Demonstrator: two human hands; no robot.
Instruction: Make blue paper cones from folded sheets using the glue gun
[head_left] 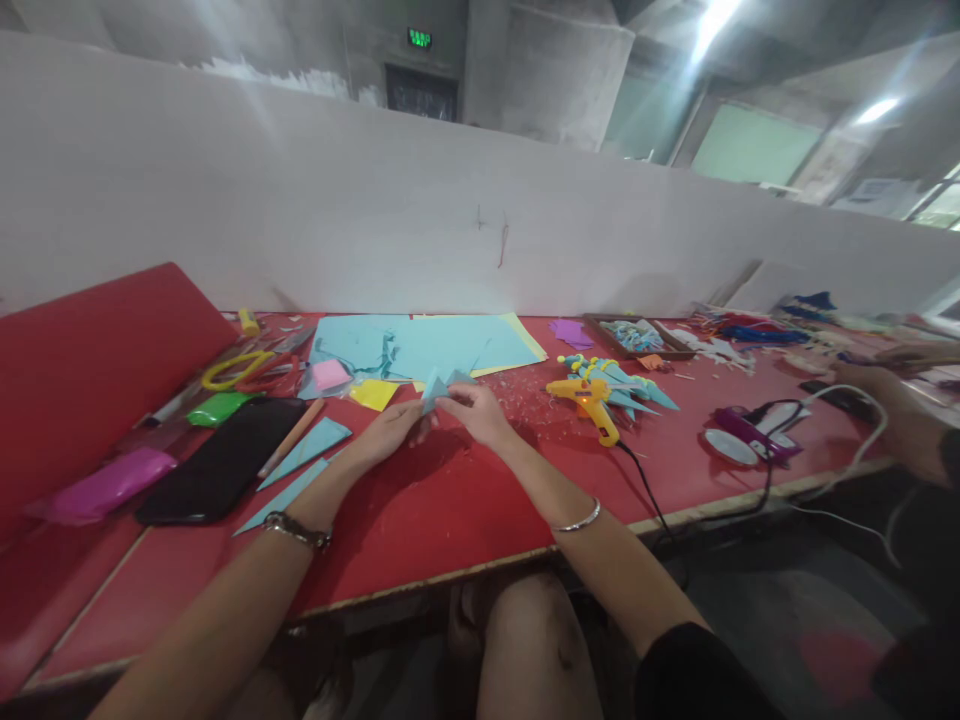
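Over the red table [450, 510], my left hand [391, 432] and my right hand [478, 412] meet around a small folded piece of light blue paper [434, 388]. Fingers of both hands pinch it from either side. Just behind lie light blue sheets [465, 342] with yellow paper under them. Two folded blue paper pieces [309, 447] rest beside my left forearm. Right of my hands is a yellow glue gun [592, 400] next to blue cones with yellow trim [626, 390].
A black phone [225, 462], yellow-handled scissors [238, 370] and a pink packet [112, 485] are at left. A purple device [780, 445] with cables and another person's hand [874, 395] are at right. A grey partition [375, 210] stands behind.
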